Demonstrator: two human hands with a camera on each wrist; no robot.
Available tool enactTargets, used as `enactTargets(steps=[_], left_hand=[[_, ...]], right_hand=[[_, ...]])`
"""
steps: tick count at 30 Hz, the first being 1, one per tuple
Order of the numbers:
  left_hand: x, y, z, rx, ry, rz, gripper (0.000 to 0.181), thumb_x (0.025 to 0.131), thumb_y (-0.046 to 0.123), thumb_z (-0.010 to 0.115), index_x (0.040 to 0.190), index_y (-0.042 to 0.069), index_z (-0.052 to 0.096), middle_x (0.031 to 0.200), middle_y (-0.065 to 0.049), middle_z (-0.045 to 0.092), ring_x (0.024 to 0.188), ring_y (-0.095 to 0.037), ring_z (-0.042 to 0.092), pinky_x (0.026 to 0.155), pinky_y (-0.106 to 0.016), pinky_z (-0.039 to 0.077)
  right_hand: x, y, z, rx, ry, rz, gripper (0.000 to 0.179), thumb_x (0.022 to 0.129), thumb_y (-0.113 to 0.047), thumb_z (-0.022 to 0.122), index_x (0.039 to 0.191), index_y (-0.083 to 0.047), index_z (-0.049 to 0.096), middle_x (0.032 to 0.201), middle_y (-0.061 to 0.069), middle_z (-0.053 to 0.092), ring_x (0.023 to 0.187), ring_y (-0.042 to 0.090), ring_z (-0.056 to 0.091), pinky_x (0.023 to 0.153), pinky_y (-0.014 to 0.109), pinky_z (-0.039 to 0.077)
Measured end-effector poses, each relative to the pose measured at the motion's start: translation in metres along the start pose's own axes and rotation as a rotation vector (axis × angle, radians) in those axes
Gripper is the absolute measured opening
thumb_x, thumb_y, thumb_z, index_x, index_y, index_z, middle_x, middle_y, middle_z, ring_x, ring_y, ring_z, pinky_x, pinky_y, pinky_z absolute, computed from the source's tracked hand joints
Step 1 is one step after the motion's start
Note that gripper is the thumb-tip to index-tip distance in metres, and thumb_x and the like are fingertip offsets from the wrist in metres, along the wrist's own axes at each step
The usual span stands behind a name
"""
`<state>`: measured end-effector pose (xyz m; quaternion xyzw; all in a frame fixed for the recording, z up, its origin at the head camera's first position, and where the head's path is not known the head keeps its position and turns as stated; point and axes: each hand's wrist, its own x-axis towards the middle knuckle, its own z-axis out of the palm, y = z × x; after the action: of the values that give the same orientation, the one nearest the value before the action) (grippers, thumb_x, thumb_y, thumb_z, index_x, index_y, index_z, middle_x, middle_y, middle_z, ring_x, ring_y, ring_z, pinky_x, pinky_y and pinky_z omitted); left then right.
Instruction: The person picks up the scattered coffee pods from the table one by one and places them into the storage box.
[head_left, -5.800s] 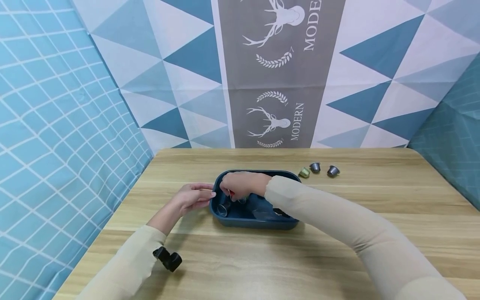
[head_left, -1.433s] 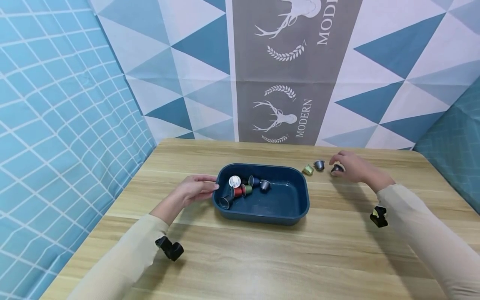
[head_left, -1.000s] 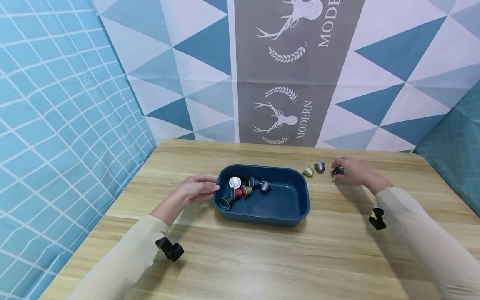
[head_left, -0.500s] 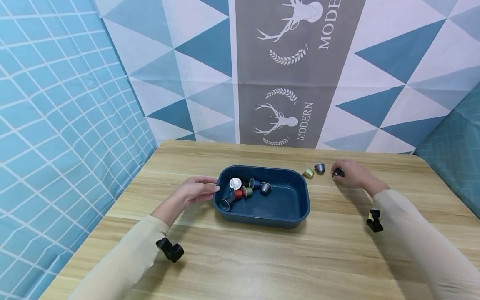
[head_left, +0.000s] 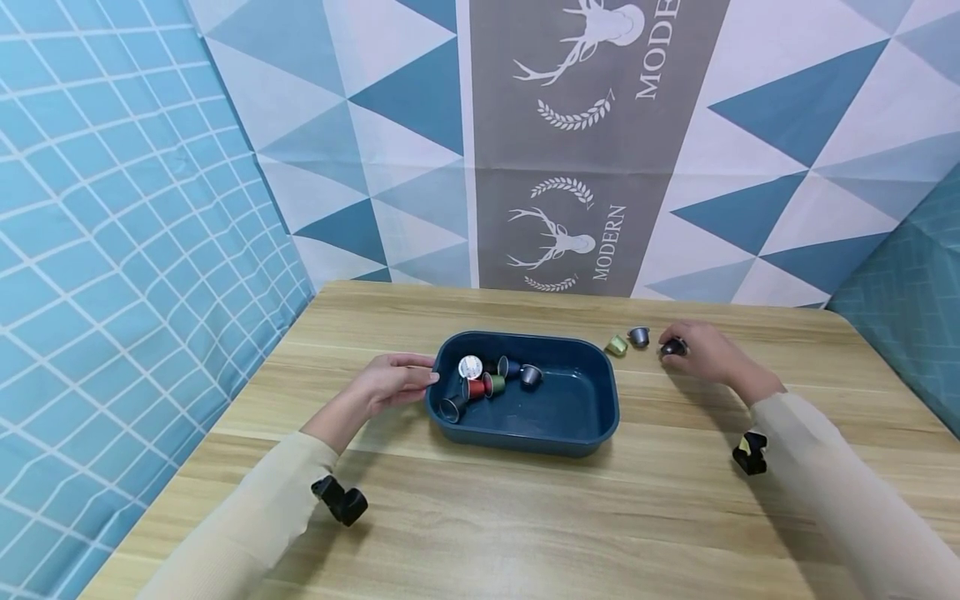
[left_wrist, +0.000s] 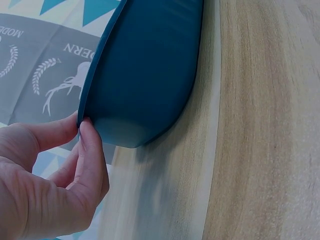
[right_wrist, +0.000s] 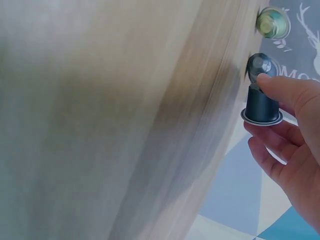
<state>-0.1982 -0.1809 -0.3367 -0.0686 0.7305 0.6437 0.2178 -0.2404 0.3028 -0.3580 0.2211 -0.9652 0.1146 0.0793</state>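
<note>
Coffee capsules lie in a dark blue plastic bin (head_left: pixel 547 408), bunched toward its left end: a white-lidded one (head_left: pixel 470 367), a red one (head_left: pixel 473 388), a green one (head_left: pixel 493 383) and several dark ones. My left hand (head_left: pixel 390 383) pinches the bin's left rim between thumb and fingers, plain in the left wrist view. Right of the bin, my right hand (head_left: pixel 705 354) holds a dark capsule (right_wrist: pixel 262 105) between thumb and fingers. Its metal rim faces the fingers in the right wrist view. Beside it on the table are a grey capsule (head_left: pixel 639 337) and a pale green capsule (head_left: pixel 617 346).
The wooden table (head_left: pixel 480 517) carries the bin and the loose capsules. A patterned cloth backdrop (head_left: pixel 555 167) rises behind the table's far edge, and a blue checked cloth (head_left: pixel 135 250) hangs at the left.
Earliest, my right hand was down inside the bin's left part. It has since moved right to the loose capsules and taken hold of the dark one. My left hand stays at the rim.
</note>
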Motion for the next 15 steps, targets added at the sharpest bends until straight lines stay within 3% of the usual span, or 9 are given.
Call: enactTargets(steps=[15], left_hand=[[0.0, 0.0, 0.001, -0.034, -0.001, -0.002, 0.05, 0.088, 0.003, 0.065, 0.135, -0.004, 0.05, 0.082, 0.006, 0.07, 0.076, -0.004, 0.067, 0.067, -0.017, 0.057]], right_hand=[[-0.009, -0.014, -0.002, 0.034, 0.075, -0.096, 0.024, 0.082, -0.004, 0.072, 0.104, 0.004, 0.064, 0.1, 0.018, 0.067, 0.089, 0.028, 0.065, 0.079, 0.047, 0.054]])
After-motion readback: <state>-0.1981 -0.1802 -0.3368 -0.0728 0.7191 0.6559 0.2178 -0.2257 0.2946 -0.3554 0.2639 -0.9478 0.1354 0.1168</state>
